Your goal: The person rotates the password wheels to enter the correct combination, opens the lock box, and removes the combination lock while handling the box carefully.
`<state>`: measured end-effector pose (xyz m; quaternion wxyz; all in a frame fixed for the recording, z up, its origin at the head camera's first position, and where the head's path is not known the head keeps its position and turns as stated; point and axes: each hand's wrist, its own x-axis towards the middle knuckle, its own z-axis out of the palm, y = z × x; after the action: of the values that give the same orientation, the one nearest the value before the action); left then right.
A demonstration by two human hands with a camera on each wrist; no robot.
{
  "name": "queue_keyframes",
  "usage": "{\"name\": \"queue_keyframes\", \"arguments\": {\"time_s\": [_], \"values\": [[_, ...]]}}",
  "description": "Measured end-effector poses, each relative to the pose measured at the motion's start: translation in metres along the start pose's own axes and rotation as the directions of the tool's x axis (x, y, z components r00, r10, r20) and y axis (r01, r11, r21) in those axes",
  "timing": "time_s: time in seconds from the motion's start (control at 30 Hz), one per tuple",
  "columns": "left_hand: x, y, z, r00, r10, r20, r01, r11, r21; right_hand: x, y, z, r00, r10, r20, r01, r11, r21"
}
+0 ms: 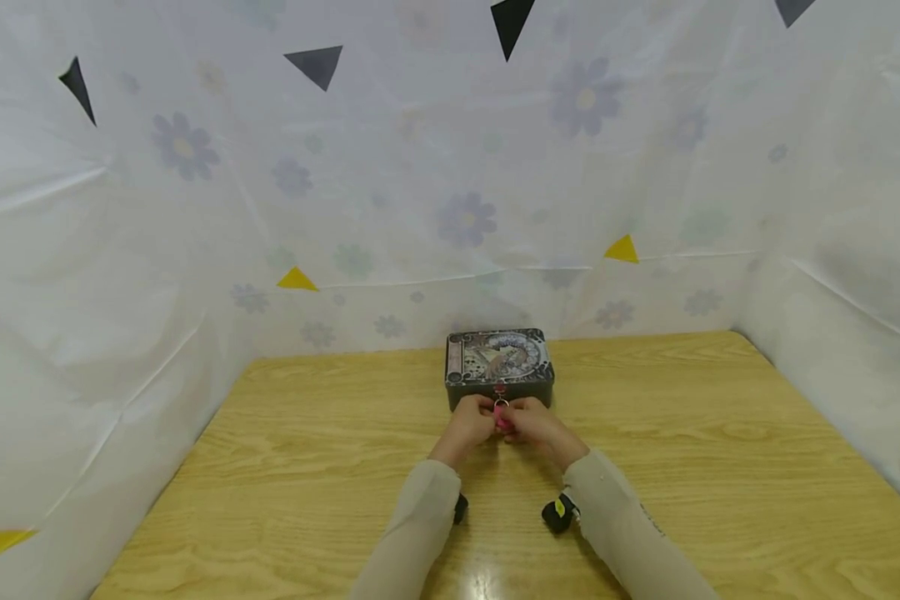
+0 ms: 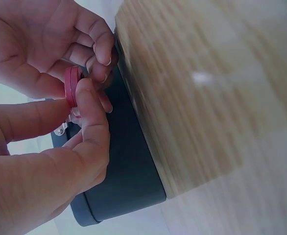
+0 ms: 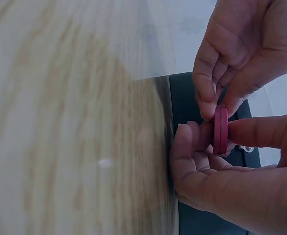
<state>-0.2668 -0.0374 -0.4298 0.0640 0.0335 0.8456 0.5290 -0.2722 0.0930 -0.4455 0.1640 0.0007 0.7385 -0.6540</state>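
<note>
The left hand [image 1: 469,422] and right hand [image 1: 537,424] pinch a pink padlock [image 3: 221,128] at the front clasp [image 2: 60,131] of an illustrated box [image 1: 495,357]. A loose pinch could drop it; uneven pulling could drag the box.

The padlock [image 3: 221,129] is pink, the box [image 1: 498,357] dark.

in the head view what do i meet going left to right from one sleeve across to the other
Left sleeve → left hand → pink lock → right hand → right sleeve. The box is left out, since it overlaps the hands and lock.
</note>
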Motion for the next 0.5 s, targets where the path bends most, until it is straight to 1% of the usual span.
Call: {"name": "queue_keyframes", "arguments": {"time_s": [0.1,0.33,0.5], "values": [[0.0003,-0.0006,0.0002,1.0,0.0,-0.001,0.0,1.0,0.003,-0.0001,0.0007,-0.0006,1.0,-0.002,0.007,0.002,1.0,0.011],[0.0001,-0.0001,0.0001,1.0,-0.001,-0.008,0.001,1.0,-0.008,0.0009,0.0031,-0.003,1.0,-0.017,-0.012,0.017,0.999,0.04],[-0.0001,0.0021,0.0011,1.0,-0.021,-0.007,0.02,0.999,-0.045,0.0011,0.0033,-0.0051,1.0,-0.013,-0.002,0.013,0.999,0.05]]}}
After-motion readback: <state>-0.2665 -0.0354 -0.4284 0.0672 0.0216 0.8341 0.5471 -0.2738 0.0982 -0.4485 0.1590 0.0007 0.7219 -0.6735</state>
